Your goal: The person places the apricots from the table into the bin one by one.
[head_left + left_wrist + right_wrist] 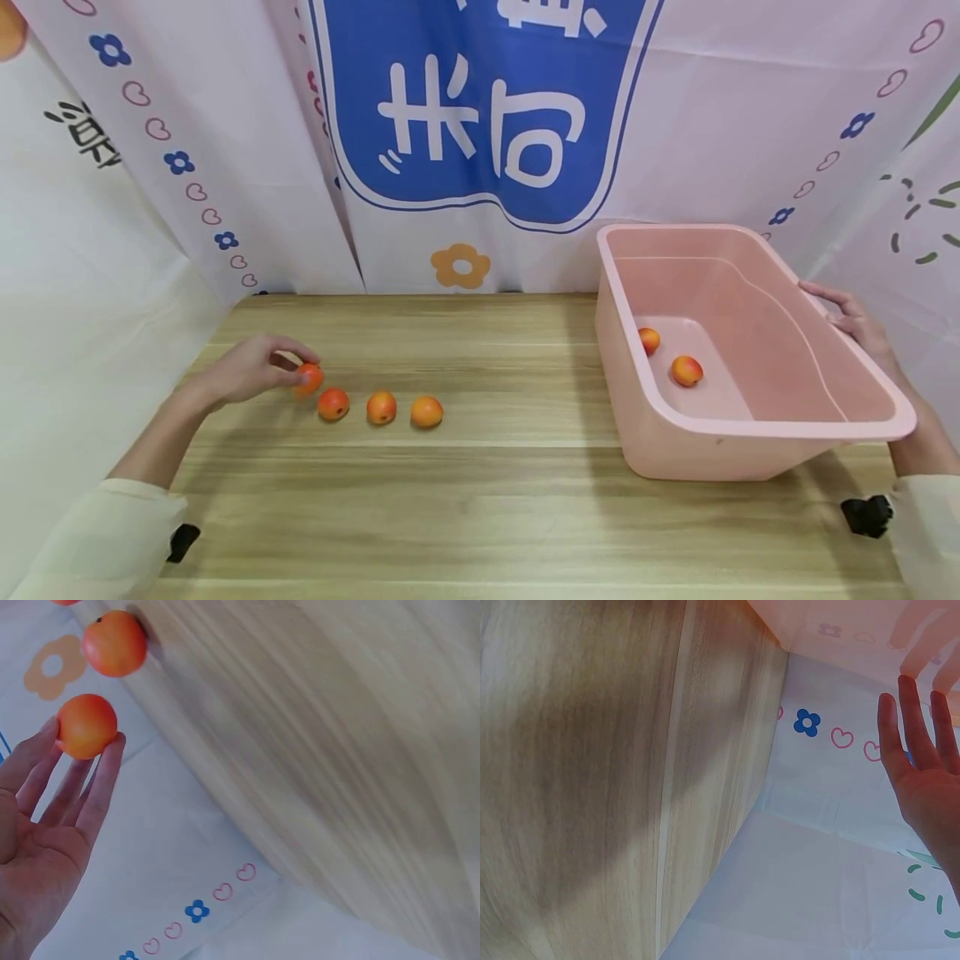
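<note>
At the left of the table, my left hand [258, 367] pinches a small round orange-red fruit [308, 379] between thumb and fingertips. In the left wrist view, that fruit [88, 726] sits at the ends of the extended fingers. Beside it, a row of three similar fruits runs to the right: a redder one [333, 404], a middle one [381, 407] and a more orange one [427, 412]. My right hand [862, 325] touches the right side of a pink plastic basin [787, 429], its fingers straight against the outer wall in the right wrist view. Two more fruits [687, 371] lie inside the basin.
The wood-grain table [480, 525] ends at a printed white cloth backdrop [525, 250] behind, and cloth also hangs at both sides. The basin takes up the right part of the table. Black straps [867, 516] show near both sleeves.
</note>
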Demonstrator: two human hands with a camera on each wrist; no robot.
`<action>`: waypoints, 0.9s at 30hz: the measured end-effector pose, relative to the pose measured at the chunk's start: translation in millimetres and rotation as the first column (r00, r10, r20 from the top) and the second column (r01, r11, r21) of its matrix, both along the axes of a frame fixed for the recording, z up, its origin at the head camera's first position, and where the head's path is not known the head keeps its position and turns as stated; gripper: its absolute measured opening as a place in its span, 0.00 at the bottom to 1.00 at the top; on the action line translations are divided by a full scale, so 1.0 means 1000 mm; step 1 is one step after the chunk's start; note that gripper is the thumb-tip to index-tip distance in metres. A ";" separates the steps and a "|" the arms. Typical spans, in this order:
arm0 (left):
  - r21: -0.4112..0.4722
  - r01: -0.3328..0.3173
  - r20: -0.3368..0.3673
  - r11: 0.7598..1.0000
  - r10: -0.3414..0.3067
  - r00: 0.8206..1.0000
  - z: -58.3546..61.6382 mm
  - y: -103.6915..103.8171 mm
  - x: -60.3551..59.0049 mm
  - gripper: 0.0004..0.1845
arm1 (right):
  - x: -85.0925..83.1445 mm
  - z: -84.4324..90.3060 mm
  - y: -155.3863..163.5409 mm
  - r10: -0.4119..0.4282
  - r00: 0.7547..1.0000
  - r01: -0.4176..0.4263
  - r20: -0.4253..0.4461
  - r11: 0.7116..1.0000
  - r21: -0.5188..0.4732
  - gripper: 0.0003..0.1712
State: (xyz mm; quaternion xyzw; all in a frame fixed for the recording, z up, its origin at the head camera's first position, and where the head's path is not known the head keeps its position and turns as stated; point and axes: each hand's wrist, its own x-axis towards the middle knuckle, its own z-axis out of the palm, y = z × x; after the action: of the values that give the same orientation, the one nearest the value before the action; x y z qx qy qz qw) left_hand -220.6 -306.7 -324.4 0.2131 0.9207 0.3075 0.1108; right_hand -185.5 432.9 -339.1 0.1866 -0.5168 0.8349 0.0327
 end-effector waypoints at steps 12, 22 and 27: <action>0.082 -0.038 -0.089 0.996 0.045 0.995 0.015 0.048 -0.007 0.16 | 0.005 -0.001 -0.003 -0.074 0.997 0.073 0.019 0.996 0.047 0.39; 0.240 -0.020 -0.101 0.970 0.046 0.994 0.030 0.097 -0.022 0.17 | 0.004 -0.001 -0.003 -0.097 0.995 0.097 -0.003 0.991 0.091 0.39; 0.331 0.055 -0.107 0.942 -0.020 0.994 0.035 0.133 -0.031 0.17 | 0.004 0.000 -0.003 -0.106 0.994 0.106 -0.006 0.990 0.096 0.40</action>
State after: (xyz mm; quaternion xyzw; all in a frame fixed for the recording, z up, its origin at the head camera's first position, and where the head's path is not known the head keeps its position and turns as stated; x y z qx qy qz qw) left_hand -251.1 -173.9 -289.5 0.2618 0.8556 0.4455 0.0318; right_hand -181.9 429.5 -339.2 0.1606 -0.5657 0.8059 0.0680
